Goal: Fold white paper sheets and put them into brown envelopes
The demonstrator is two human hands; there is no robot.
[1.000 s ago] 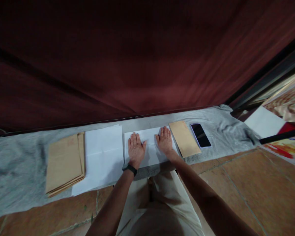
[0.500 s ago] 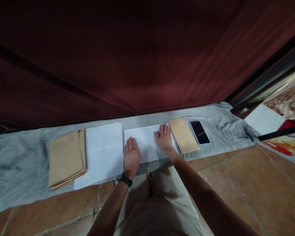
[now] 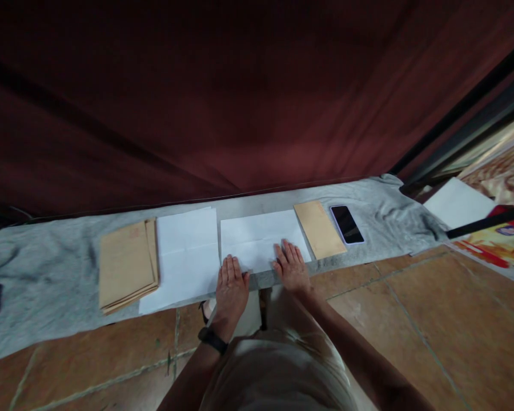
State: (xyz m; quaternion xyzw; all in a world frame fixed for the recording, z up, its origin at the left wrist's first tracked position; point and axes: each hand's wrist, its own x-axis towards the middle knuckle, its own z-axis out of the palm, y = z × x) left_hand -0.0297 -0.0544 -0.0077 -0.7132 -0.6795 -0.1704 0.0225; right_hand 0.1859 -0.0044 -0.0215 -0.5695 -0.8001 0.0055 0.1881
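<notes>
Nearest, the person's own lap in pale trousers fills the bottom of the view, with a black band on the left wrist. Both hands lie flat and open, fingers stretched and close together, gripping nothing. The left hand (image 3: 231,283) rests at the near left corner of the folded white sheet (image 3: 259,237), its palm hanging off the front edge of the bench (image 3: 346,258). The right hand (image 3: 292,267) lies at the sheet's near right corner, its fingertips on the paper and its heel over the edge.

The folded white sheet lies in the middle of the bench on a grey cloth (image 3: 47,268). Just left of it lies a larger white sheet (image 3: 184,251), and beyond that a stack of brown envelopes (image 3: 126,264). Just right of the folded sheet lies a single brown envelope (image 3: 319,228), then a dark phone (image 3: 346,224), face up. Behind the sheet hangs a dark red curtain (image 3: 240,97).

Half a second ago the right hand pressed the sheet's far right part and the left lay along its left edge; both have since drawn back to the near edge.
</notes>
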